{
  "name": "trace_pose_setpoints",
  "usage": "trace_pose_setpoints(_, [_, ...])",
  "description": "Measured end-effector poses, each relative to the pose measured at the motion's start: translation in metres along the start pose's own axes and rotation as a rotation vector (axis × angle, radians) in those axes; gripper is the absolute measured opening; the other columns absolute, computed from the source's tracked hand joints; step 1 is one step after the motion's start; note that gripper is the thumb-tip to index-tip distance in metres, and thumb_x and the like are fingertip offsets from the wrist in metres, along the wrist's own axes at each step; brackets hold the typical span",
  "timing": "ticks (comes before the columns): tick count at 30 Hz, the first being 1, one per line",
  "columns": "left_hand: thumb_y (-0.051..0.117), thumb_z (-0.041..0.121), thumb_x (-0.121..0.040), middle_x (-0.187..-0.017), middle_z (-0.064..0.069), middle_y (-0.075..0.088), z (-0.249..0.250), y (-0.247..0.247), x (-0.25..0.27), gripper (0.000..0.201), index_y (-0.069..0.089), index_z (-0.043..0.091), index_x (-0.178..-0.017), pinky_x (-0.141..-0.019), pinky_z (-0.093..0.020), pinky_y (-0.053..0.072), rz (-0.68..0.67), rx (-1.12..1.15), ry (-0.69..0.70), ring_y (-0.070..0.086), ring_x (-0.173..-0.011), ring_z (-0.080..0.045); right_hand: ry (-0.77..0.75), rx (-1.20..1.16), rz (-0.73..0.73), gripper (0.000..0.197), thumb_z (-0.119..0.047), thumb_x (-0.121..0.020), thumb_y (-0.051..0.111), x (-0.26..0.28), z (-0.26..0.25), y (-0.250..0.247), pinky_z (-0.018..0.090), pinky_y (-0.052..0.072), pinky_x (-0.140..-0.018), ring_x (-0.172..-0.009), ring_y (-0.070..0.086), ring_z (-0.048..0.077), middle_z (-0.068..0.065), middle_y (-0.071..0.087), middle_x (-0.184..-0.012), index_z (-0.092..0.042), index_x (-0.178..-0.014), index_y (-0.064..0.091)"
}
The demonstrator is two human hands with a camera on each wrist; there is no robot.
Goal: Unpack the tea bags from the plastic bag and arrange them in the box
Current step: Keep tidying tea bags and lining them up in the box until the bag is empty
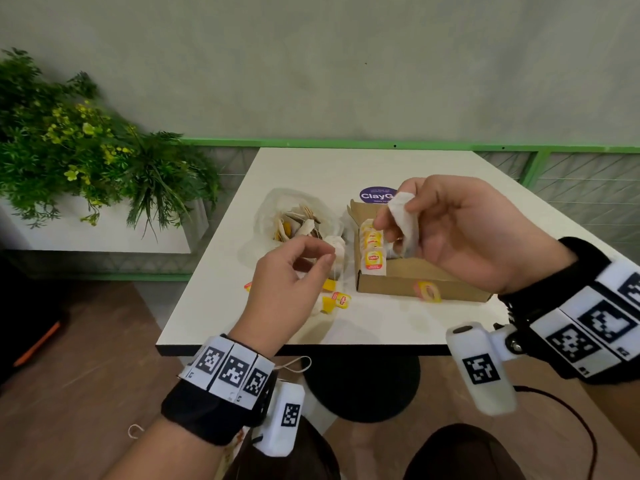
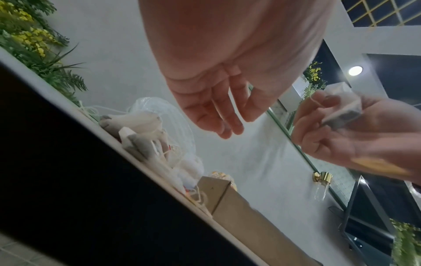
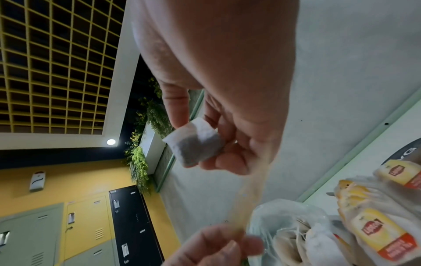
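Your right hand (image 1: 460, 233) pinches tea bag (image 1: 403, 221), raised above box (image 1: 408, 277) at frame centre, likely to free string before placing. Your left hand (image 1: 291, 282) low centre, fingers curled; string pinch cannot tell. Plastic bag (image 1: 298, 216) on desk (image 1: 363, 168), left of box. Right wrist view alone shows dark tea inside.

A white worktop (image 1: 398, 327) carries a clear plastic bag (image 1: 273, 206) of tea bags, a cardboard box (image 1: 408, 278), loose tea bags (image 1: 341, 299) and a purple sticker (image 1: 375, 195).
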State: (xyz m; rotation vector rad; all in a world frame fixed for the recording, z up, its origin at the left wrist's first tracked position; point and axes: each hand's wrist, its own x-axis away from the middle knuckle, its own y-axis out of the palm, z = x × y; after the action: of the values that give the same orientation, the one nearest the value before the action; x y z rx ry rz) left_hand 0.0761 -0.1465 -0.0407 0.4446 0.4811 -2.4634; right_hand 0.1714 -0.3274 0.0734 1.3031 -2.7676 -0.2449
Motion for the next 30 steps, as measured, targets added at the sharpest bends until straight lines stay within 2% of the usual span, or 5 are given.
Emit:
trace_pose_setpoints(9, [0.06, 0.011, -0.071, -0.116, 0.012, 0.069, 0.018, 0.03, 0.015, 0.068, 0.057, 0.043, -0.13, -0.086, -0.039, 0.051, -0.355, 0.175, -0.066, 0.064, -0.103, -0.014, 0.03, -0.113, -0.013, 0.01, -0.003, -0.087, 0.041, 0.002, 0.013, -0.003, 0.039, 0.056, -0.072, -0.081, 0.063, 0.033, 0.025, 0.069, -0.099, -0.007, -0.085, 0.05])
trace_pose_setpoints(13, [0.071, 0.033, -0.077, -0.113, 0.004, 0.073, 0.022, 0.036, 0.015, 0.046, 0.065, 0.028, -0.122, -0.084, -0.039, 0.052, -0.373, 0.276, -0.093, 0.066, -0.099, -0.015, 0.005, 0.02, -0.011, 0.017, -0.014, -0.082, 0.062, 0.007, 0.017, -0.009, 0.042, 0.049, -0.085, -0.085, 0.064, 0.028, 0.018, 0.066, -0.098, -0.006, -0.096, 0.058])
trace_pose_setpoints(19, [0.075, 0.052, -0.072, -0.12, 0.013, 0.054, 0.016, 0.036, 0.016, 0.05, 0.051, 0.045, -0.116, -0.083, -0.017, 0.048, 0.027, -0.031, 0.064, 0.055, -0.11, -0.004, -0.078, 0.089, 0.026, 0.017, -0.017, -0.078, 0.071, 0.015, 0.023, -0.01, 0.027, 0.034, -0.058, -0.067, 0.045, 0.015, 0.006, 0.061, -0.077, -0.005, -0.09, 0.07])
trace_pose_setpoints(25, [0.073, 0.024, -0.094, -0.094, -0.001, 0.075, 0.021, 0.04, 0.023, 0.009, 0.073, 0.022, -0.102, -0.066, -0.027, 0.05, -0.293, 0.149, -0.119, 0.068, -0.078, -0.011, -0.219, 0.174, 0.119, 0.02, -0.021, -0.078, 0.073, 0.017, 0.025, -0.01, 0.023, 0.035, -0.047, -0.058, 0.039, 0.018, 0.016, 0.054, -0.074, -0.003, -0.086, 0.073])
trace_pose_setpoints(30, [0.063, 0.011, -0.099, -0.086, -0.003, 0.076, 0.029, 0.036, 0.033, 0.013, 0.075, 0.012, -0.104, -0.058, -0.025, 0.051, -0.325, 0.214, -0.153, 0.07, -0.07, -0.014, -0.342, 0.259, 0.26, 0.01, -0.01, -0.087, 0.071, 0.015, 0.031, -0.014, 0.022, 0.044, -0.049, -0.051, 0.049, 0.014, 0.004, 0.06, -0.06, 0.0, -0.09, 0.072])
